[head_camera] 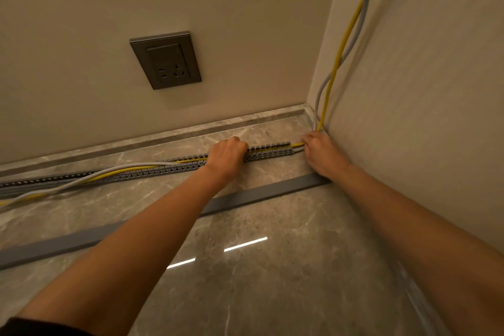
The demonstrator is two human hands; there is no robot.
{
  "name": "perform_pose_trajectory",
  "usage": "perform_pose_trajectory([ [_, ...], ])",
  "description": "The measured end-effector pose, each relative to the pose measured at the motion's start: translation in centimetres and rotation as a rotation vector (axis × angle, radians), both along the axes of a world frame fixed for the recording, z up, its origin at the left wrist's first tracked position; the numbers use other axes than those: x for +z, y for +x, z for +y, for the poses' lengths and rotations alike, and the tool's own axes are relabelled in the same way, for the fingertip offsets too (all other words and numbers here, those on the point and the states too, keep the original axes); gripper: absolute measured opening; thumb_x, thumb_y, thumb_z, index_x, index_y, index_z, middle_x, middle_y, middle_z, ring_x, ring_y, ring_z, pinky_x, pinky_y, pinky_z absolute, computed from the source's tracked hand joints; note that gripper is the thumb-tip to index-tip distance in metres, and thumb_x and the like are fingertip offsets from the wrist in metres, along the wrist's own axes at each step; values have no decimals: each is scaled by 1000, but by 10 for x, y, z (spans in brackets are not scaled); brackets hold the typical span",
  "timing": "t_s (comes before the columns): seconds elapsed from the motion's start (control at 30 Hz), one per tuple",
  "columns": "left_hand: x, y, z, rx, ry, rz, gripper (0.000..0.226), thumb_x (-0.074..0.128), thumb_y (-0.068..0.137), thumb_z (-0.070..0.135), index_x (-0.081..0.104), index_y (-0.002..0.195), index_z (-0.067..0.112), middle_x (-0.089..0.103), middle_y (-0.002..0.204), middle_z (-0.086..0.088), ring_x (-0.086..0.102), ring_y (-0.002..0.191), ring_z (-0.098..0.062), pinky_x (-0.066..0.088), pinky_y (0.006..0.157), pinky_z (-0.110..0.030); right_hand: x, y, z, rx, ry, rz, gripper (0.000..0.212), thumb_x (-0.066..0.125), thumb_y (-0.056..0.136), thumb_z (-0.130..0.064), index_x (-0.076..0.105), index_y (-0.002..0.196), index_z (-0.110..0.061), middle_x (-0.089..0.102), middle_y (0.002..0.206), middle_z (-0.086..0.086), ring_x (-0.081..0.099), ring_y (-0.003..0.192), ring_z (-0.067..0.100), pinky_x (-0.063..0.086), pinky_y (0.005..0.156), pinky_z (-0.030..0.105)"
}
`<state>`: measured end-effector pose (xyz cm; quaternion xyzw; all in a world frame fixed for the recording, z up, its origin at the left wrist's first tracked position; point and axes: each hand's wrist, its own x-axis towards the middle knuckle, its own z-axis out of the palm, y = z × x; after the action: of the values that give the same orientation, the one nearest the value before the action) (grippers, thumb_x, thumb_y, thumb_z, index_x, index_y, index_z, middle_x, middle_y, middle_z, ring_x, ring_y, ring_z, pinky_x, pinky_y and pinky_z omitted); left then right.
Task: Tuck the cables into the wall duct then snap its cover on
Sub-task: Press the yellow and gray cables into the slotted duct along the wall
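Note:
A grey slotted duct [152, 172] lies on the marble surface along the back wall. A yellow cable [344, 43] and a grey cable [360, 27] come down the right corner and run along the duct. Between my hands they sit inside the duct; further left they rise out over its front edge. My left hand [227, 155] presses down on the duct with fingers curled over the cables. My right hand [319, 150] grips both cables at the duct's right end near the corner. The flat grey cover [245, 198] lies loose in front of the duct, partly under my forearms.
A grey wall socket [165, 60] is mounted on the back wall above the duct. A low marble ledge [169, 132] runs along the wall base. The right wall stands close beside my right arm.

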<state>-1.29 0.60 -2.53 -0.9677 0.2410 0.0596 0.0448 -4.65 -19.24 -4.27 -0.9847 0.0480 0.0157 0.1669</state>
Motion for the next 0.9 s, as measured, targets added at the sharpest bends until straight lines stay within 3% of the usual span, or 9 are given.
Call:
perform_pose_trajectory([
  [0.27, -9, -6, 6, 51, -88, 26, 24, 49, 95, 6, 52, 118, 2, 53, 119, -18, 56, 105, -34, 48, 85, -39, 11, 3, 14, -58, -9, 97, 32, 45, 92, -8, 54, 119, 6, 50, 130, 23, 51, 119, 38, 43, 102, 40],
  [0.43, -8, -10, 26, 17, -333, -8, 27, 50, 87, -10, 54, 113, -5, 53, 115, -22, 58, 95, -39, 51, 81, -49, 20, 2, 34, -54, 23, -10, 36, 44, 91, -3, 53, 126, 2, 52, 132, 20, 52, 118, 38, 47, 98, 43],
  [0.57, 4, -14, 36, -36, -359, -85, 25, 51, 86, -9, 60, 109, -6, 59, 110, -25, 59, 95, -40, 53, 75, -46, 26, 5, 67, 23, 73, -35, 37, 45, 90, 2, 54, 126, 0, 52, 132, 19, 51, 122, 35, 43, 100, 41],
  [0.73, 15, -10, 79, 173, -325, -86, 33, 50, 89, -2, 54, 121, 2, 53, 126, -18, 55, 110, -37, 49, 86, -44, 26, 10, 109, 53, 115, -49, 34, 45, 90, 3, 58, 121, 1, 53, 133, 18, 51, 121, 34, 44, 100, 40],
  [0.9, 17, -9, 142, 334, -261, -48, 36, 52, 88, 9, 54, 123, 2, 54, 127, -18, 54, 113, -37, 48, 90, -43, 22, 13, 169, 147, 168, -26, 35, 47, 93, -2, 55, 128, -4, 51, 136, 15, 50, 124, 30, 43, 103, 39],
])
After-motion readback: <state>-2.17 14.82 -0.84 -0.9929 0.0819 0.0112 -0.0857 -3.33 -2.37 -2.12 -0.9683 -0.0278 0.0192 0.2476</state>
